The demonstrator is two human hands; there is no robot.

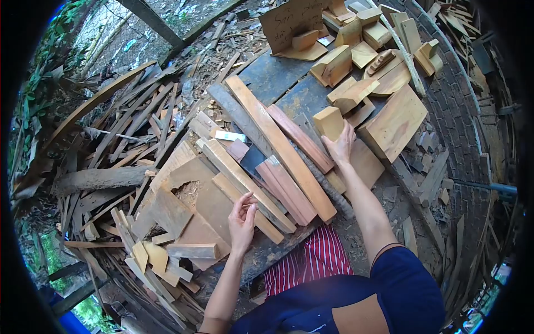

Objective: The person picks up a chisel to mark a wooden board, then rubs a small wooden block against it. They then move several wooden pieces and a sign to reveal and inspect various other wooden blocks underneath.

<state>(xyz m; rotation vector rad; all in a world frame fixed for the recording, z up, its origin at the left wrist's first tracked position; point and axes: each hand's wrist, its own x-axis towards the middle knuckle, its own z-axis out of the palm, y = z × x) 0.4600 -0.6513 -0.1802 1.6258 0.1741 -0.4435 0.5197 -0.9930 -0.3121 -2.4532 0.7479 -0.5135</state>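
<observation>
My right hand (340, 143) grips a light wooden block (329, 122) at the right part of the table, its fingers along the block's near side. My left hand (243, 221) hovers over or rests beside a narrow wooden strip (258, 217), fingers loosely bent and apart, nothing seen in it. Between the hands lie a long orange-brown plank (281, 150), a reddish grooved piece (286, 189), and another reddish strip (300, 136). A pale wooden bar (245, 181) runs close to my left hand. A small white-and-teal box (230, 136) sits among the pieces.
Several shaped wooden blocks (334, 65) and a thick slab (396, 122) stand at the table's far right. A cardboard sheet with handwriting (289, 28) leans at the back. Scrap wood (133, 122) is heaped on the left. A brick surface (459, 117) lies to the right.
</observation>
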